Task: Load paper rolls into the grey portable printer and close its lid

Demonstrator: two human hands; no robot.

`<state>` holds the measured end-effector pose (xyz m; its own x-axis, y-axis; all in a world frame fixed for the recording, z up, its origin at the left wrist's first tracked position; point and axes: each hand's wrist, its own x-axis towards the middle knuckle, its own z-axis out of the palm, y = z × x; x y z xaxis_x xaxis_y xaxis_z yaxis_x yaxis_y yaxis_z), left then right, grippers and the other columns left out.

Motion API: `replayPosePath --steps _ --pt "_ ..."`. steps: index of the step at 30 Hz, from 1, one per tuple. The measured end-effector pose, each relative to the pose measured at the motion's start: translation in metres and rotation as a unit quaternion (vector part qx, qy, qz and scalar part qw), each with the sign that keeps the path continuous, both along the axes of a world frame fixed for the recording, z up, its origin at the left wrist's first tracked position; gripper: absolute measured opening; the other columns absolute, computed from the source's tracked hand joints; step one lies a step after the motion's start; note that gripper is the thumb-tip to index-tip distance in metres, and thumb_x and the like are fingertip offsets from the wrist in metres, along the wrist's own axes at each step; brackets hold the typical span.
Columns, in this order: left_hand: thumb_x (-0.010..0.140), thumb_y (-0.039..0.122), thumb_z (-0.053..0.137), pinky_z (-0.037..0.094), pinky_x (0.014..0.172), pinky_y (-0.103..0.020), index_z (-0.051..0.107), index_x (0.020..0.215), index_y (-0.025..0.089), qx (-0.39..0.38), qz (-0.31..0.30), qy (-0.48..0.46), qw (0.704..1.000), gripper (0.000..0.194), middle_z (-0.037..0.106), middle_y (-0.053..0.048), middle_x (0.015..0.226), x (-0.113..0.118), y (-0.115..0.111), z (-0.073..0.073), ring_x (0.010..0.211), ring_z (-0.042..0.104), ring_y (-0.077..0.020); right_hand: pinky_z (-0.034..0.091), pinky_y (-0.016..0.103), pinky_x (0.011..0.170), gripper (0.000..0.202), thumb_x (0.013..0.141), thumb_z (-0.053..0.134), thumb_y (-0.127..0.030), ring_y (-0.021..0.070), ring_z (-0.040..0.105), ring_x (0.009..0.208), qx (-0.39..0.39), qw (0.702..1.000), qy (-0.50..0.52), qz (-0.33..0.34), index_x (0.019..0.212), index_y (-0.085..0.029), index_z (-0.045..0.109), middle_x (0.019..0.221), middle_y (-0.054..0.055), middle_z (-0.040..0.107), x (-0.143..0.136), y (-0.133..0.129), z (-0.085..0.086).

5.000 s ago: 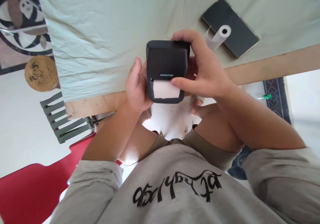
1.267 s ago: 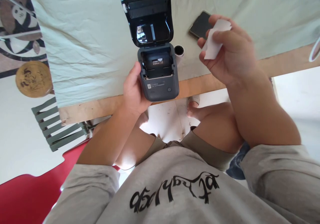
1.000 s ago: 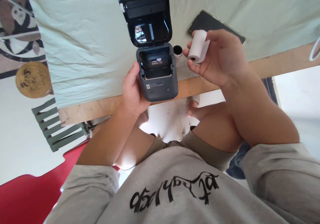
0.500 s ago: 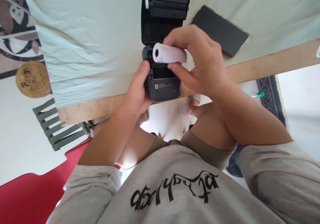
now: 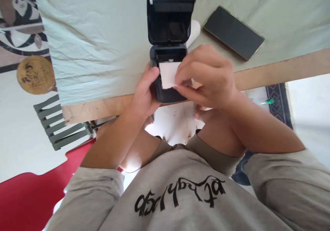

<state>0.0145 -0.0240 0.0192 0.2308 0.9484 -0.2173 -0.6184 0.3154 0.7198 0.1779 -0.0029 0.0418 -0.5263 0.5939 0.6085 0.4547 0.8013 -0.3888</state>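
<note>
A small black device (image 5: 170, 95) with its lid (image 5: 168, 28) swung up stands at the table's near edge. My left hand (image 5: 147, 91) is closed round its left side, the thumb on the rim. Between the thumb and fingers of my right hand (image 5: 206, 74) is the edge of a flat white paper piece (image 5: 168, 74), which lies over the device's open compartment. Behind the lid, on the right, part of a white roll (image 5: 194, 31) shows on the cloth; the lid hides the rest.
On the pale green cloth (image 5: 98, 45) a dark phone (image 5: 234, 33) lies at the right. The wooden table edge (image 5: 278, 64) runs in front. A round gold-coloured object (image 5: 34, 75), a green slatted seat (image 5: 64, 124) and a red chair (image 5: 31, 196) are at the left.
My right hand no longer holds a white roll over the compartment and now pinches a flat white paper piece. A white roll shows behind the lid. The view has shifted slightly.
</note>
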Motion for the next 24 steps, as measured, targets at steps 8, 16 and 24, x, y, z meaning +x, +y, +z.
replayPosePath --steps 8,16,24 --pt "0.071 0.011 0.068 0.05 0.094 -0.046 0.054 0.109 0.026 0.005 -0.002 0.064 0.998 0.043 0.066 0.001 0.092 -0.006 -0.001 -0.012 0.105 0.063 -0.0262 0.046 0.034 0.093 0.018 0.082 0.051 -0.028 0.018 0.054 0.115 -0.077 0.978 0.174 -0.083 0.1 -0.026 0.054 0.115 0.002 0.06 0.008 0.006 0.006" --pt "0.066 0.026 0.079 0.045 0.092 -0.046 0.057 0.111 0.034 0.021 -0.011 0.075 0.997 0.051 0.066 0.004 0.095 -0.007 -0.002 -0.018 0.119 0.051 -0.0316 0.043 0.031 0.104 0.03 0.083 0.046 -0.024 0.0145 0.057 0.11 -0.31 0.876 0.366 -0.039 0.113 -0.023 0.047 0.11 0.004 0.059 0.006 0.008 0.016" --pt "0.068 0.031 0.073 0.052 0.087 -0.04 0.055 0.118 0.028 0.006 -0.002 0.063 0.998 0.053 0.068 -0.002 0.092 -0.008 -0.005 -0.012 0.109 0.062 -0.0289 0.054 0.031 0.089 0.044 0.08 0.062 -0.038 0.0175 0.059 0.107 -0.388 0.893 0.224 0.053 0.121 -0.034 0.048 0.123 -0.002 0.055 0.007 0.007 -0.01"
